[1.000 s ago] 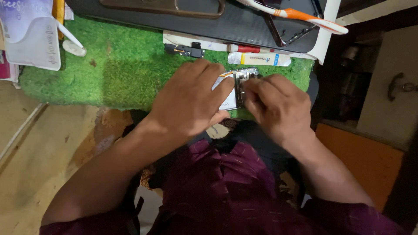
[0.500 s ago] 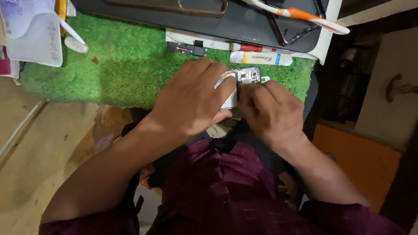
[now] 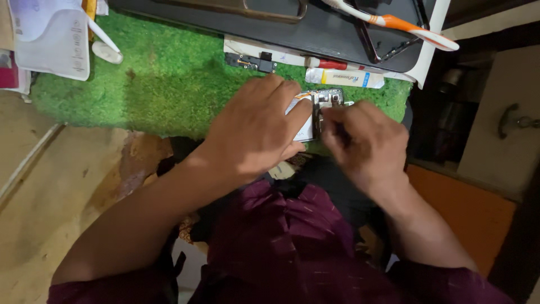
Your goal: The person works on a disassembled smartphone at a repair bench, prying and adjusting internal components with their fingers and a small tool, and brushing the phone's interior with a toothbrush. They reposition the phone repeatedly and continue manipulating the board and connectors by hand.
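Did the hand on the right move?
Yes. The right hand slid left, closer over the opened phone, judged against the white tube.

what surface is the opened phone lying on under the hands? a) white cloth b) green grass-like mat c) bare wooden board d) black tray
b: the opened phone lies on the green grass-like mat, with the left hand pressing on it and the right hand working at its edge.
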